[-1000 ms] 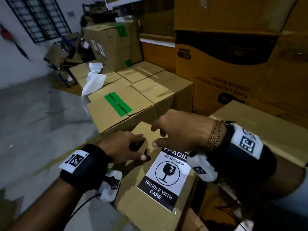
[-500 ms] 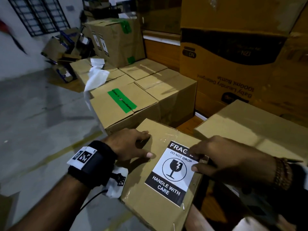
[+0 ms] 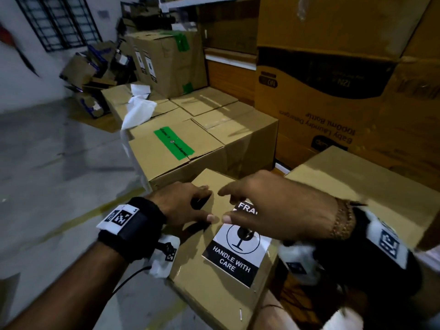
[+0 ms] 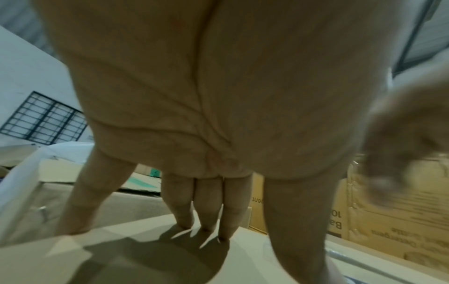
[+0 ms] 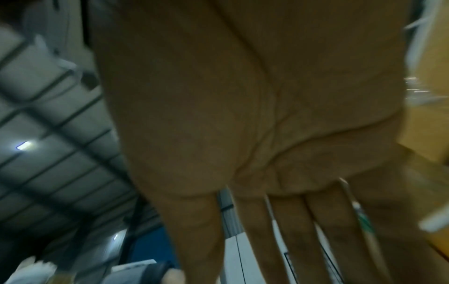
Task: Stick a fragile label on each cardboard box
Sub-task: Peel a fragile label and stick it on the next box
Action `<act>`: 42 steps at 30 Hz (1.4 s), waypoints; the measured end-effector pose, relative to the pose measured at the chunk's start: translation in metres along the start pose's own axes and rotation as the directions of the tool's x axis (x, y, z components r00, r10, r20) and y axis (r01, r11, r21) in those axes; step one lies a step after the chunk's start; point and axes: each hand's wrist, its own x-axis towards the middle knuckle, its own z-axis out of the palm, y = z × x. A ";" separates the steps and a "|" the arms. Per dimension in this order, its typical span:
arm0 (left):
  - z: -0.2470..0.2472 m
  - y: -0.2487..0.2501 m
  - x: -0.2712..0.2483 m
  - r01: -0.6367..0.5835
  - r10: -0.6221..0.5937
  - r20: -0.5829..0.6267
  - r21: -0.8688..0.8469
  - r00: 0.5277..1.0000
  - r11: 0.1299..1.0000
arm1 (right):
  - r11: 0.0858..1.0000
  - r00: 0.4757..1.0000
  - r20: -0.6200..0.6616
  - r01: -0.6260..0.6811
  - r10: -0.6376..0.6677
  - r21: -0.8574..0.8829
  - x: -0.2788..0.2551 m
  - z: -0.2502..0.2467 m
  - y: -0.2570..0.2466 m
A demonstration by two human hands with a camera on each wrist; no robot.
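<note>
A small cardboard box (image 3: 209,289) sits right in front of me, with a black-and-white fragile label (image 3: 234,258) stuck on its top. My left hand (image 3: 183,206) presses flat on the box's bare top left of the label; the left wrist view shows its straight fingers (image 4: 206,209) touching the cardboard (image 4: 145,257). My right hand (image 3: 269,208) lies over the label's upper part, fingers stretched out, its thumb tip nearly meeting the left thumb. The right wrist view shows the spread fingers (image 5: 291,230) above the white label (image 5: 233,257). Neither hand holds anything.
A box with a green label (image 3: 173,145) stands just beyond, with more cardboard boxes (image 3: 214,108) and white paper (image 3: 138,110) behind it. A tall printed carton (image 3: 321,98) rises at the right, a plain box (image 3: 357,184) below it. Grey floor (image 3: 47,163) lies to the left.
My right hand has swept from the label's right edge back to the left across its top. The left hand has stayed pressed on the box.
</note>
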 end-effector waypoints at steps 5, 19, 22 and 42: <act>0.001 -0.002 0.000 0.008 -0.007 0.023 -0.009 1.000 1.000 | 0.993 0.997 -0.063 -0.038 0.045 0.114 -0.043 0.029 0.039; 0.007 -0.009 -0.002 0.022 -0.023 -0.095 -0.010 0.995 1.000 | 0.918 0.943 0.036 -0.314 0.332 -0.245 -0.013 0.051 0.040; 0.007 -0.009 -0.004 0.026 -0.027 -0.079 -0.020 0.997 0.999 | 0.918 0.942 0.075 -0.296 0.326 -0.264 -0.010 0.048 0.038; 0.018 -0.014 -0.016 0.182 -0.209 -0.161 -0.166 0.965 0.969 | 0.961 0.927 -0.259 -0.248 0.272 0.124 -0.096 0.106 0.076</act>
